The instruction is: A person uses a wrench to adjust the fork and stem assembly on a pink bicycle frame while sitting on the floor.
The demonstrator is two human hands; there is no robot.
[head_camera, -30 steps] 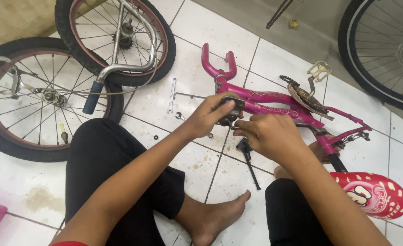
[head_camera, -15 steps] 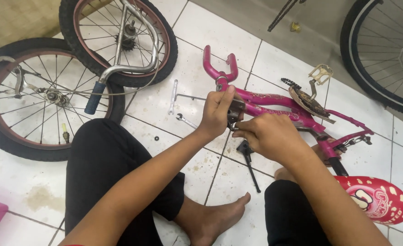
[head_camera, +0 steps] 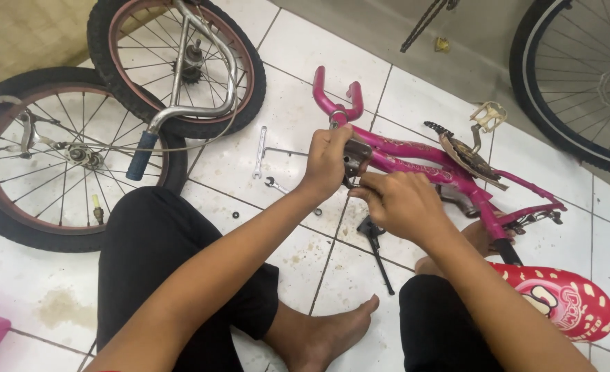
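Note:
A pink child's bicycle frame lies on the white tiled floor in front of me. My left hand grips a dark metal part held against the frame near its forked end. My right hand pinches the same part from below, fingertips touching it. A black tool with a long shaft lies on the tiles under my right hand. The frame's red and white saddle is by my right knee.
Two small wheels overlap at the left, with a chrome handlebar across them. Spanners and small nuts lie on the tiles near my left forearm. A large wheel stands at the top right. My bare foot rests below.
My left hand has lifted and turned the dark part upward against the frame. My right hand has stayed on it and shifted slightly.

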